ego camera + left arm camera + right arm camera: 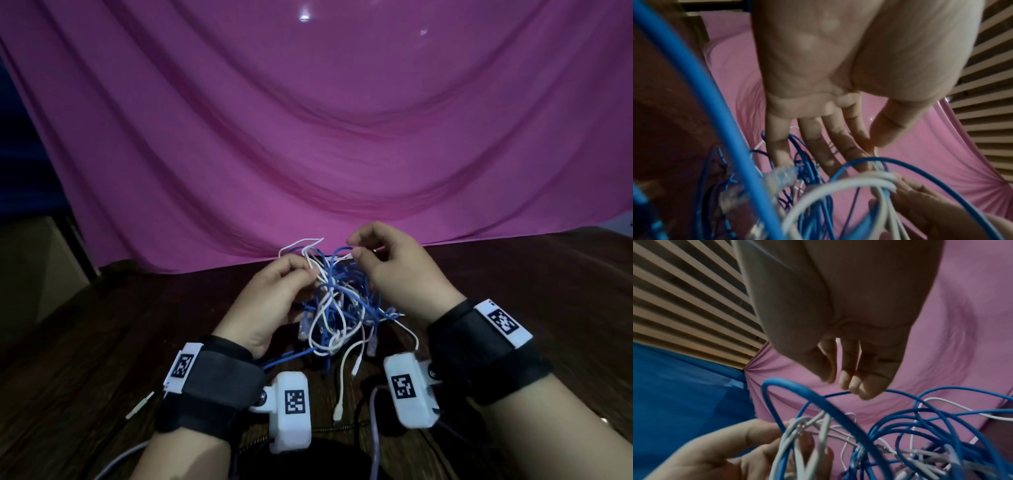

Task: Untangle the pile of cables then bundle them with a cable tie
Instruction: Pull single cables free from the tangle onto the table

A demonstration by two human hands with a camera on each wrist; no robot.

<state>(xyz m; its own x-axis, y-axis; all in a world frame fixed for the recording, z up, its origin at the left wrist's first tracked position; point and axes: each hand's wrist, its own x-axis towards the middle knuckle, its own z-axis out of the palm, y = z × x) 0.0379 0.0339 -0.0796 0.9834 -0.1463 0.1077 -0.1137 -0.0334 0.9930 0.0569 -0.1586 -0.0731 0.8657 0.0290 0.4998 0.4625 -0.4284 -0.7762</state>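
Cable pile (pixel 337 308) hangs lifted between your hands over wooden table (pixel 102 342). Left hand (pixel 274 301) pinches white strands; right hand (pixel 394 270) pinches blue loop (pixel 337 251). Draw loop out slowly, keep left steady, stop if knot tightens. No cable tie visible.

1. Dark wooden table (pixel 102 342), grain running diagonally.
2. Pink cloth (pixel 308 137) drapes onto its far edge.
3. Small white strip (pixel 139 406) lies on the left (can't tell what it is).
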